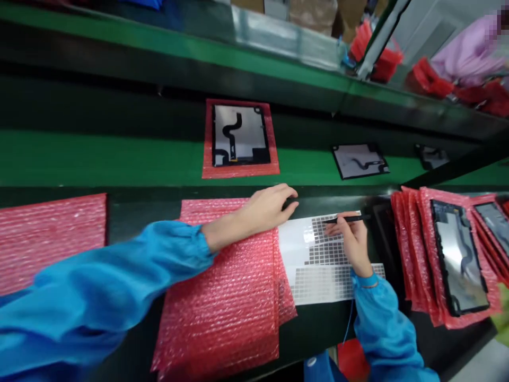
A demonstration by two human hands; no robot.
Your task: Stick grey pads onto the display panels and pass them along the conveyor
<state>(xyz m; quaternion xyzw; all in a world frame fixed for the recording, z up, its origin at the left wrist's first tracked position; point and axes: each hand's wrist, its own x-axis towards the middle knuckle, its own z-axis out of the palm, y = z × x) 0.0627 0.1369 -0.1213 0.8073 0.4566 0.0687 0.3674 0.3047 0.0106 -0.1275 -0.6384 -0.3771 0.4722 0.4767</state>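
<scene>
My right hand (353, 241) grips black tweezers (352, 218), their thin tip over small dark squares on a white sticker sheet (296, 239). Another sheet of small squares (318, 284) lies along its near side. To the left, my left hand (270, 207) hovers over the far edge of a stack of pink bubble-wrap bags (226, 286). Its thumb and fingers are apart, with nothing visible between them. Beyond it, a screen panel with a black flex cable (248, 132) lies on a pink bag (209, 164) on the green ledge.
More panels (361, 160) lie along the ledge to the right. Bagged panels (457, 254) stand in a row at the right. Another bubble-wrap stack (55, 233) is at the left. A shelf (178, 42) runs overhead. A person's pink sleeve (469, 48) shows at upper right.
</scene>
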